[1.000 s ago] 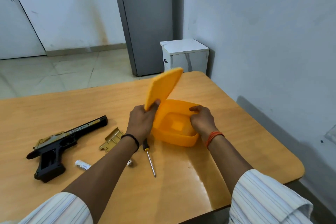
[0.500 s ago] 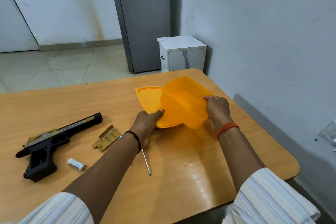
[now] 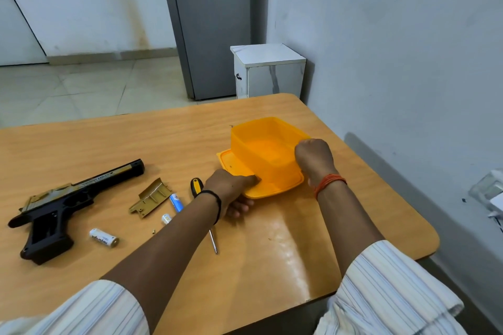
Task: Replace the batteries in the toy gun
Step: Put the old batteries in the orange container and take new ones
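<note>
Head view is showing the left hand [image 3: 231,187] pinching the orange lid [image 3: 234,166] and the right hand [image 3: 313,156] gripping the orange container [image 3: 261,144] seated on it, ideally parked far right, clear of the toy gun [image 3: 62,204] and 3 batteries [image 3: 103,237] lying left.

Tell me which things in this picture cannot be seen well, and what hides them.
- Screwdriver: head view, left forearm covers mid-shaft.
- Two batteries beside the gold cover: forearm partly hides them; labels unreadable.
- Left hand fingers: curled under the lid.
- Lid: the yellow box stands on it.
- Tiny piece: too small to identify.
</note>
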